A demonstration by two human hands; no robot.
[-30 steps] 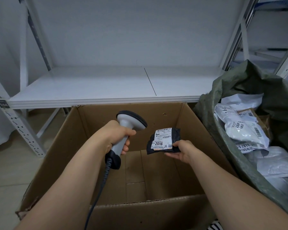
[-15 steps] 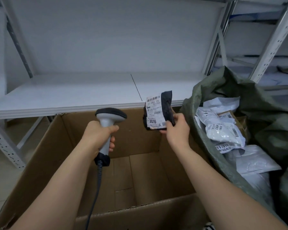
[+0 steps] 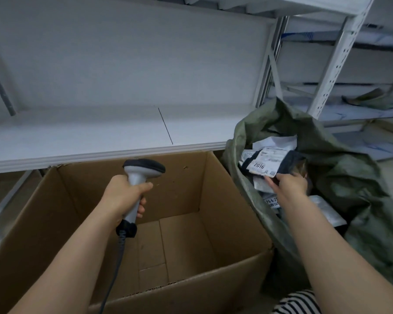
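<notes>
One black soft-plastic parcel (image 3: 264, 165), white label: light, limp, slick; right hand (image 3: 287, 185) pinches near edge; better hold across stiffer label; left hand (image 3: 125, 196) wrapped tight round grey barcode scanner (image 3: 143, 171)

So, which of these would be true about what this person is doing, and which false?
1. The left hand grips a grey corded handheld scanner. True.
2. The big brown cardboard box is full of parcels. False: the part of its floor that shows is bare, with no parcel on it.
3. The right hand reaches into the box. False: it reaches into the green woven sack beside the box and holds a dark parcel with a white label reading 2016 by its lower edge.
4. The sack also holds white labelled parcels. True.
</notes>
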